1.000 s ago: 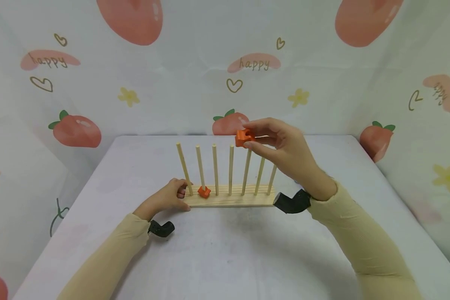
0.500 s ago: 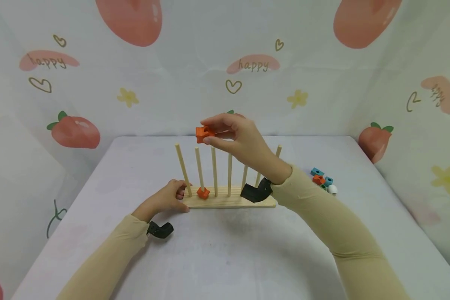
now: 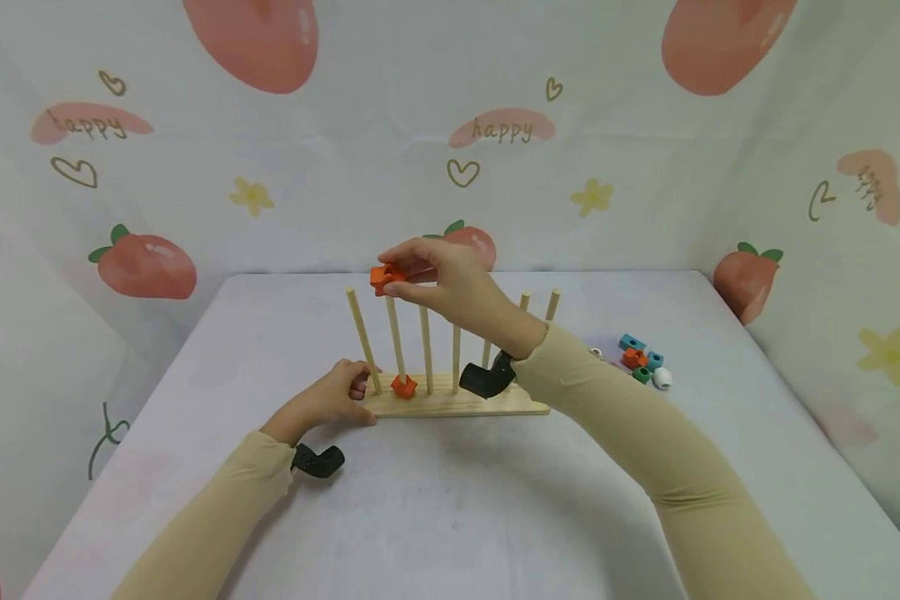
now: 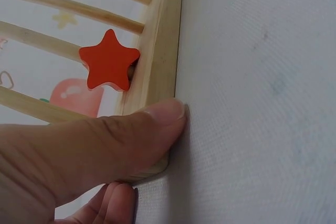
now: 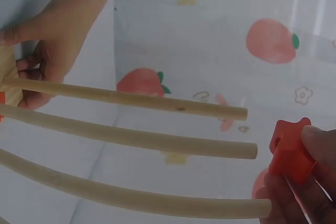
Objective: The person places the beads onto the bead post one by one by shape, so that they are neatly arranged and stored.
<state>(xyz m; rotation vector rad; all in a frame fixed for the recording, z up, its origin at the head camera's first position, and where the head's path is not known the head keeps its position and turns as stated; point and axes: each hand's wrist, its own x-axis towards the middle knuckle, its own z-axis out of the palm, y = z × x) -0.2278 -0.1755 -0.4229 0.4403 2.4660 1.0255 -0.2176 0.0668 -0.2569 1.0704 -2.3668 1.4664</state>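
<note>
With thumb and fingers, my right hand (image 3: 457, 287) pinches an orange star-shaped bead (image 5: 291, 153) at the top of the second peg (image 3: 395, 337) from the left. In the right wrist view the bead shows just off that peg's end, its hole partly visible. A matching orange star bead (image 4: 109, 61) sits low on the same peg, near the wooden base (image 3: 457, 407). My left hand (image 3: 321, 398) grips the base's left end. Its thumb lies on the front edge and its other fingers are behind, partly hidden.
Several upright pegs stand in a row along the base; my right forearm partly covers some. On the table's right lie a blue block (image 3: 632, 342), an orange bead (image 3: 634, 358), a green bead (image 3: 641, 375) and a white bead (image 3: 662, 379). Printed cloth hangs behind.
My right hand has carried the orange star bead leftward, from above the right-hand pegs to the second peg's top. The loose beads have come into view. My left hand keeps its grip on the base.
</note>
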